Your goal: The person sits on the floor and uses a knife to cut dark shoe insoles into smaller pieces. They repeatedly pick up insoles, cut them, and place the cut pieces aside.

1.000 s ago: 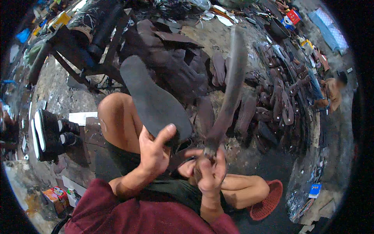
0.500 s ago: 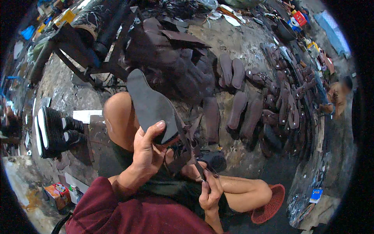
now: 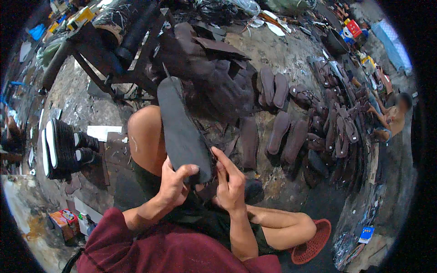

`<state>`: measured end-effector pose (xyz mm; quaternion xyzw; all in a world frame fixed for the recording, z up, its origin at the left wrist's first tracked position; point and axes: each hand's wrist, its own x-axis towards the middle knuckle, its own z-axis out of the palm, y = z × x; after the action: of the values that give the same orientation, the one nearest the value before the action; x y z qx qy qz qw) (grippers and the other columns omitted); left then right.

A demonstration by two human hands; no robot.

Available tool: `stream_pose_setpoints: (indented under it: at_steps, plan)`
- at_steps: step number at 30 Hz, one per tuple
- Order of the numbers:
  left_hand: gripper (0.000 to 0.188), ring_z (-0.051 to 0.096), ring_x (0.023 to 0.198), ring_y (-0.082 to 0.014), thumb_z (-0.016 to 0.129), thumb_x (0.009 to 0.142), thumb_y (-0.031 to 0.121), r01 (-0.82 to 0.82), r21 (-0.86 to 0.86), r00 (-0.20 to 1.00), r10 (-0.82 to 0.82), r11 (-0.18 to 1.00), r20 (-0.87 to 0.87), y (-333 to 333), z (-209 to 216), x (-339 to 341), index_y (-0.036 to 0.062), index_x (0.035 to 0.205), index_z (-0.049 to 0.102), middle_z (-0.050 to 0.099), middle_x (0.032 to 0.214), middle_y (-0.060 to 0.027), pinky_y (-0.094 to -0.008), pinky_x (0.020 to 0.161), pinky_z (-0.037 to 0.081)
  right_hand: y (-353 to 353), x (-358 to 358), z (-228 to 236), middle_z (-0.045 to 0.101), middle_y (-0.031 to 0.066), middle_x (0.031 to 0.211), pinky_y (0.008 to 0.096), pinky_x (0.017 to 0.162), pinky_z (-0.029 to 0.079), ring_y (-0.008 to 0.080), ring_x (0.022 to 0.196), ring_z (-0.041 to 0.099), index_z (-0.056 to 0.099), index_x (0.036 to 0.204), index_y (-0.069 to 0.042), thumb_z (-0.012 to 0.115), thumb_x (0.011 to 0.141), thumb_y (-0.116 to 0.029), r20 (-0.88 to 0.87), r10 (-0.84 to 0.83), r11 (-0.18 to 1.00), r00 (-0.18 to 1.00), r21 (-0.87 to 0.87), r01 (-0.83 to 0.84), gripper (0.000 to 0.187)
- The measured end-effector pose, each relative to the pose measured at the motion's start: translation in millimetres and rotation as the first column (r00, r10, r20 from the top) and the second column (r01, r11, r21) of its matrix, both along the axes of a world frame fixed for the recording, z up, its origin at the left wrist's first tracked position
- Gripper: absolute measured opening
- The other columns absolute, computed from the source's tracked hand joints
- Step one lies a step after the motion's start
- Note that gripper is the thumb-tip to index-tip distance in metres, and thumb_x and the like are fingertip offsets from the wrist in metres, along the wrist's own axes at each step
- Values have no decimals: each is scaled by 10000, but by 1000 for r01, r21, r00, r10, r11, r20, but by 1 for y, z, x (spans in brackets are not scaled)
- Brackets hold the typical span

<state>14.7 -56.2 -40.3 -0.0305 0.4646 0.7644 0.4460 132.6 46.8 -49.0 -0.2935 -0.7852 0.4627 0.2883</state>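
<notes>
A dark grey sandal (image 3: 184,127) is tilted in front of my knees, the flat face of its sole toward me and its toe pointing away. My left hand (image 3: 175,182) grips the near end, thumb pressed on the sole and fingers underneath. At the sole's right edge is my right hand (image 3: 231,184), fingers bent and close together; what they pinch behind the edge is hidden. A thin dark pointed piece (image 3: 165,70) sticks up past the toe. The sandal's straps are mostly out of sight beneath it.
Brown soles (image 3: 278,132) lie in pairs on the floor, with many strapped sandals (image 3: 337,123) at the right. A black metal stand (image 3: 104,68) is at the far left, stacked black-and-white soles (image 3: 57,148) nearer. A red mesh basket (image 3: 314,243) touches my knee. Another person (image 3: 393,118) sits far right.
The sandal has swung to a straighter position and come slightly nearer. My right hand has moved up from the hanging strap to the sole's right edge.
</notes>
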Motion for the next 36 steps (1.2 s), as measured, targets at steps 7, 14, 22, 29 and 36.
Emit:
stream_pose_setpoints:
  at_steps: [7, 14, 22, 29, 36]
  plan:
    - [252, 541, 1188, -296, 773, 689, 21, 120, 222, 675, 85, 968, -733, 20, -21, -55, 84, 904, 657, 616, 1228, -123, -439, 992, 440, 27, 40, 5, 610, 32, 826, 231, 592, 464, 85, 618, 521, 508, 1377, -88, 502, 998, -246, 56, -291, 728, 955, -634, 260, 410]
    - [335, 351, 1353, -442, 784, 676, 225, -106, 234, -250, 202, 966, -947, 25, -22, -53, 189, 986, 662, 489, 1402, -124, -545, 1102, 294, -12, 90, 33, 663, 113, 894, 275, 487, 497, 139, 544, 602, 574, 1214, 42, 775, 726, 44, -23, -203, 501, 979, -861, 84, 527]
    - [534, 480, 1289, -345, 706, 759, -48, -72, -220, 150, -208, 973, -967, 45, -34, -40, 64, 1258, 552, 417, 1447, -196, -405, 1043, 425, 36, 77, -21, 565, 41, 949, 245, 570, 458, 127, 792, 544, 561, 1238, -6, 717, 818, -66, 33, -637, 389, 770, -849, 358, 452]
    - [473, 495, 1246, -397, 712, 801, 66, 234, -466, 118, -501, 853, -857, 55, -36, -22, 115, 1247, 564, 431, 1435, -180, -427, 1009, 451, 190, 91, -152, 588, 73, 917, 301, 487, 471, 164, 571, 532, 512, 1284, -50, 671, 865, -42, 12, -929, 241, 370, -739, 629, 449]
    - [480, 491, 1244, -403, 716, 801, 84, 215, -538, 88, -565, 815, -820, 50, -45, -30, 115, 1252, 553, 437, 1430, -175, -428, 997, 457, 183, 81, -220, 598, 83, 915, 328, 553, 498, 177, 643, 574, 541, 1238, -49, 644, 891, -69, 122, -954, 169, 273, -534, 829, 362]
